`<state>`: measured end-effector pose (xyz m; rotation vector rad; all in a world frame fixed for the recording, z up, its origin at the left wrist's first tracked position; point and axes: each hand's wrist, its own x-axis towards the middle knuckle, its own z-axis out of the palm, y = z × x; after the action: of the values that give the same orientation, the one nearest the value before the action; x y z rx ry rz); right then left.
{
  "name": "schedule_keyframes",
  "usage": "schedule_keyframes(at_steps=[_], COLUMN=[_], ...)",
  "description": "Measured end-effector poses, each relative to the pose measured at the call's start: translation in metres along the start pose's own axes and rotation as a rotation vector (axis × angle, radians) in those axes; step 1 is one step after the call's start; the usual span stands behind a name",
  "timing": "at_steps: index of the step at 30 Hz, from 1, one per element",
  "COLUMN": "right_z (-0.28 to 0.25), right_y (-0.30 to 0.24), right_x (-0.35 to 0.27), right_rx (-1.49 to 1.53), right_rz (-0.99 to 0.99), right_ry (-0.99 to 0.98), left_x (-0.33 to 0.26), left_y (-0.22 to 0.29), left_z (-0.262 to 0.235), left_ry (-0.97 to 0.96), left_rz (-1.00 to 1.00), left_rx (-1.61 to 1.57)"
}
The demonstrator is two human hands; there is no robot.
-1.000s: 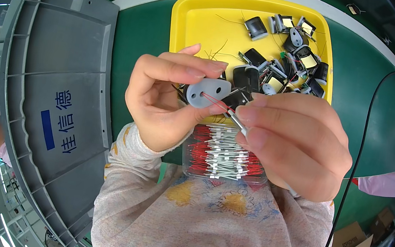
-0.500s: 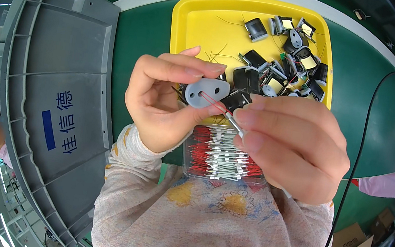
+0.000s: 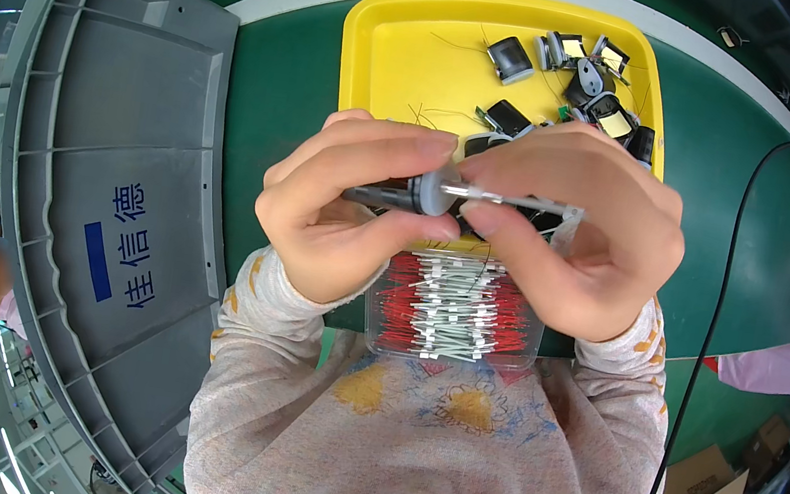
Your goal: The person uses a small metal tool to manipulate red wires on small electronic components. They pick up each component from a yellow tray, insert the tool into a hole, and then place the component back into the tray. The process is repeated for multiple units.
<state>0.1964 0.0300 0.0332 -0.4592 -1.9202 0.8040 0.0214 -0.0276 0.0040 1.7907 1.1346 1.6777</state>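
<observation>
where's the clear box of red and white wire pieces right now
In the head view, the clear box sits low centre on the green table, just under both hands and nearer the person than the yellow tray.

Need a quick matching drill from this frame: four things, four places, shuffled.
Things:
1. yellow plastic tray
2. clear box of red and white wire pieces
3. grey plastic crate lid
4. thin black cable

Places:
A. far left of the green table
B. right side, curving over the table
C. behind both hands
D. just below the hands, near the person's chest

Pairs: 1-C, 2-D, 3-A, 4-B
</observation>
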Motion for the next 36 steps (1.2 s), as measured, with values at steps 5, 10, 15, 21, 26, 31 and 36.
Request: schedule_keyframes(at_steps=[5,10,15,21,26,31,36], right_z=[-0.005,-0.006,0.008,0.001,-0.004,0.003,-0.003], right_y=[-0.006,-0.002,-0.001,-0.005,0.0,0.004,0.01], right_x=[-0.002,0.0,-0.009,-0.008,-0.004,-0.004,0.006], right_rx=[0.008,-0.132,-0.376,-0.272,-0.096,-0.162,-0.115], right_rz=[0.184,0.093,-0.181,-0.135,-0.074,-0.025,-0.019], right_ry=[-0.018,-0.013,0.109,0.016,-0.052,0.007,-0.042], left_x=[0.001,0.0,-0.003,-0.004,-0.003,0.002,0.011], left_y=[0.002,0.002,0.002,-0.004,-0.003,-0.002,0.009], left_z=[0.0,0.004,0.009,0.004,0.0,0.001,0.001], left_ry=[0.007,0.054,0.115,0.028,-0.054,-0.029,0.088], left_rz=[0.009,-0.094,-0.063,0.041,-0.054,-0.092,-0.106], left_rx=[-0.039,-0.152,-0.196,-0.152,-0.344,-0.266,-0.164])
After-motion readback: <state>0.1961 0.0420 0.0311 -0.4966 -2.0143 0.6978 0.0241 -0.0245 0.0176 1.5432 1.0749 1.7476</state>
